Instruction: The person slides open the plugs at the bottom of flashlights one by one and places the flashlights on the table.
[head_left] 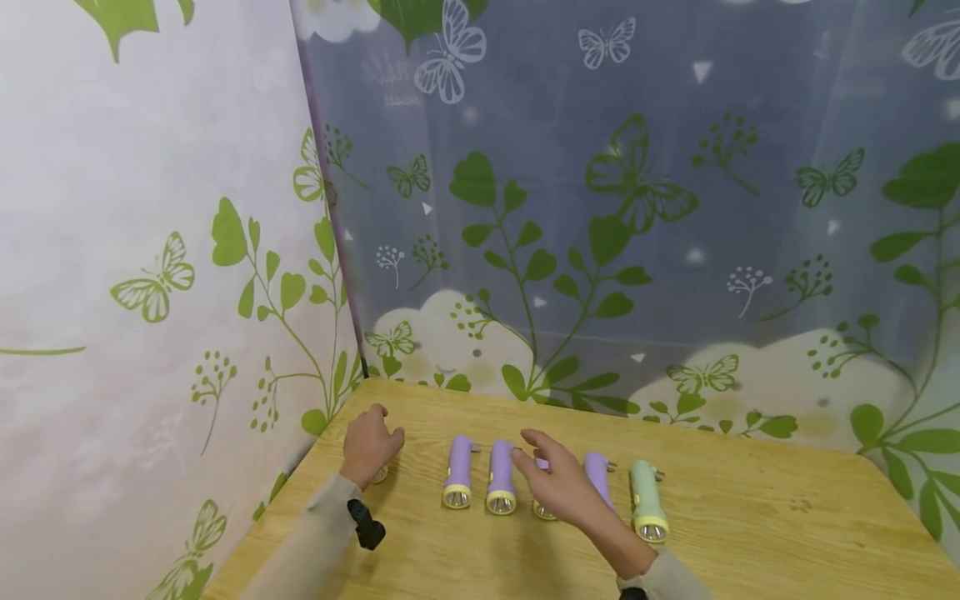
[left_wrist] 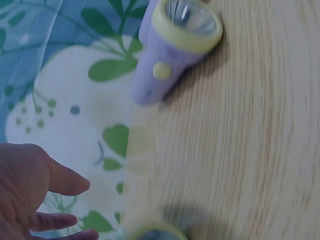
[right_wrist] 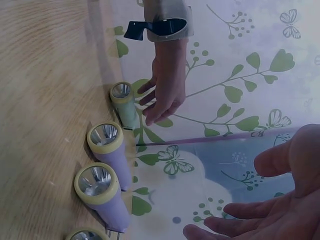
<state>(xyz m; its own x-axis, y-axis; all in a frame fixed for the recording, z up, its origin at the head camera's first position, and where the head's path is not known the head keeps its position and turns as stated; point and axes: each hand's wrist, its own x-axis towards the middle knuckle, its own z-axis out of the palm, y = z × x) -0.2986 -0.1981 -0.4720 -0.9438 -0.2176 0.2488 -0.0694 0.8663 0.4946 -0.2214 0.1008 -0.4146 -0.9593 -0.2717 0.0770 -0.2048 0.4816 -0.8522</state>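
Observation:
My left hand (head_left: 367,447) hovers with relaxed fingers over a flashlight at the table's left end. Only that flashlight's lens end (head_left: 381,475) shows past the hand; in the right wrist view it is a pale green flashlight (right_wrist: 123,106), just beside the fingers. My right hand (head_left: 561,481) is held over the row, fingers extended and apart, with nothing in its grasp. It partly hides a purple flashlight (head_left: 545,510) with a yellow head. Left of it lie two more purple flashlights (head_left: 459,468) (head_left: 501,475), lenses facing me.
Right of my right hand lie another purple flashlight (head_left: 597,475) and a mint green flashlight (head_left: 647,500), both with metal prongs sticking out. The wooden table (head_left: 780,517) meets a patterned curtain (head_left: 570,250) at the back and a pale one (head_left: 150,208) on the left.

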